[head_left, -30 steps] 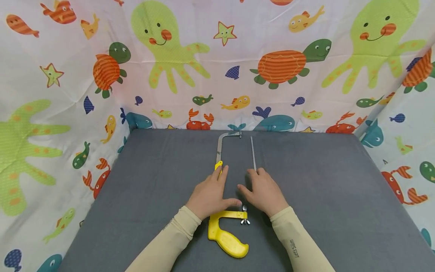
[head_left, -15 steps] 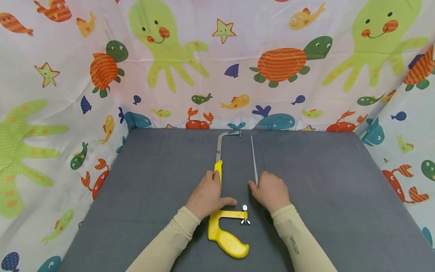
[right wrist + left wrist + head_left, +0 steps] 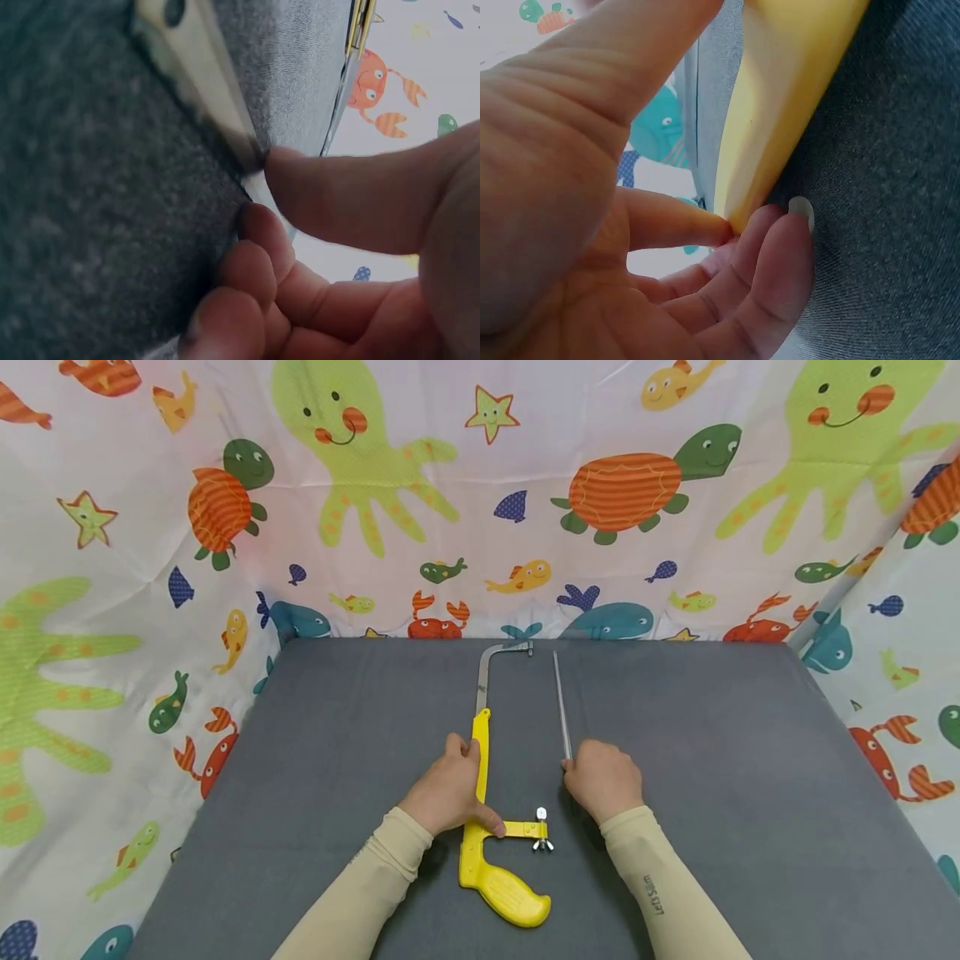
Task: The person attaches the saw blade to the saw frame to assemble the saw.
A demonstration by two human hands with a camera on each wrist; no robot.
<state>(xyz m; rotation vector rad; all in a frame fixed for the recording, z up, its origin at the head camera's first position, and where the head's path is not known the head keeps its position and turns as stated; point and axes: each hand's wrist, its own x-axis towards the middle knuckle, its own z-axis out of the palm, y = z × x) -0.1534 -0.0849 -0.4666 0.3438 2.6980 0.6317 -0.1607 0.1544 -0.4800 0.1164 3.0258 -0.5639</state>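
Note:
A yellow hacksaw frame (image 3: 483, 768) lies on the grey cloth, its handle toward me and its metal bow (image 3: 483, 681) pointing away. My left hand (image 3: 442, 789) grips the frame's spine from the left, thumb across the lower arm. In the left wrist view, fingertips (image 3: 784, 251) curl at the edge of the yellow spine (image 3: 780, 90). To the right, my right hand (image 3: 606, 781) pinches a thin hacksaw blade (image 3: 562, 706), whose far part extends away from me. The right wrist view shows the blade's holed end (image 3: 202, 75) and its toothed edge, with the thumb (image 3: 330, 195) against it.
A wing nut (image 3: 543, 844) and blade pin (image 3: 542, 814) sit at the end of the frame's lower arm. Another pin (image 3: 530, 648) is at the bow's far tip. Behind the grey-covered table (image 3: 712, 735) hangs a curtain (image 3: 480, 535) printed with sea animals.
My left hand has slid back along the frame, and its thumb has come down onto the lower arm. My right hand has drawn back, its fingers curling in round the blade.

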